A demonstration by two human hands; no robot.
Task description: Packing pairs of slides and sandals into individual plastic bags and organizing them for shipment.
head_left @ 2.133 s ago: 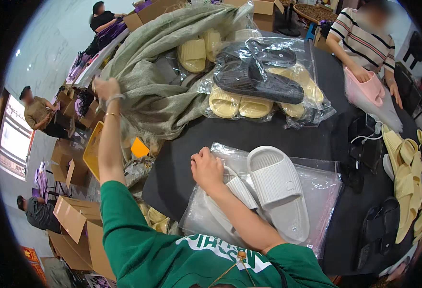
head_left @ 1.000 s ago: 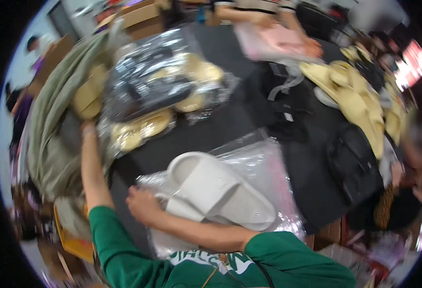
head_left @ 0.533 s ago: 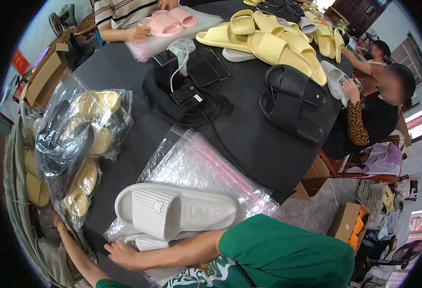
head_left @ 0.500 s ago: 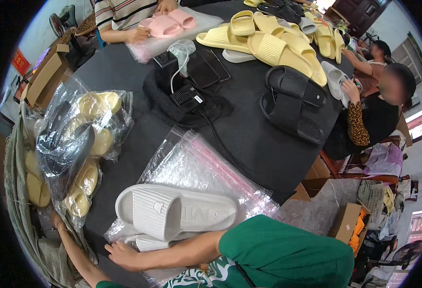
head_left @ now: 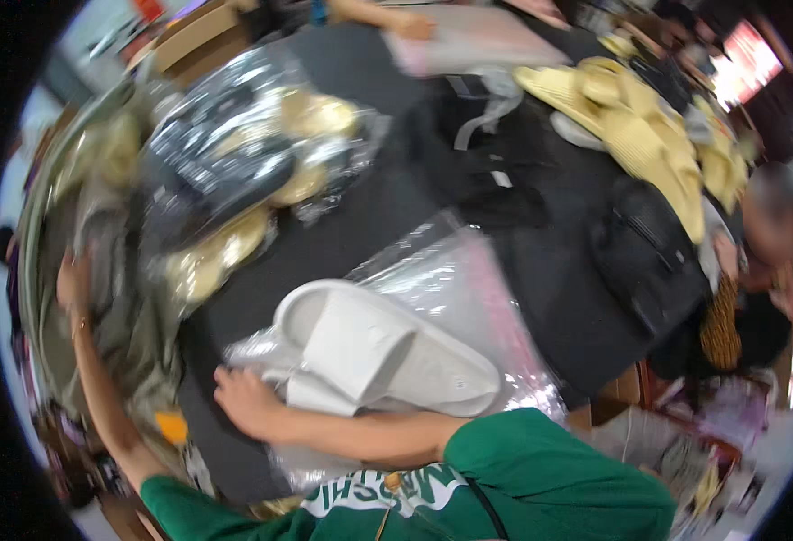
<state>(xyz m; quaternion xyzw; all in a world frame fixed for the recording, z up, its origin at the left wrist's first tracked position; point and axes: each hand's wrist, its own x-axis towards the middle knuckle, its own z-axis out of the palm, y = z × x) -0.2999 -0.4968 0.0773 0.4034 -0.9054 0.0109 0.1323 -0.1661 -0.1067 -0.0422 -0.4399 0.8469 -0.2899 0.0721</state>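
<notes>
Left hand (head_left: 74, 281) at grey-green sack (head_left: 140, 347), well left of white slippers (head_left: 356, 341), blurred; right hand (head_left: 249, 402) loosely bent just beside slippers' left end. Grip of both: cannot tell. Slippers on clear bags (head_left: 446, 279), on tabletop (head_left: 554, 320).

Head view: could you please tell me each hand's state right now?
Left hand: at the grey-green sack; blurred, so its grip cannot be told.
Right hand: loosely bent beside the white slippers; any hold cannot be told.
</notes>
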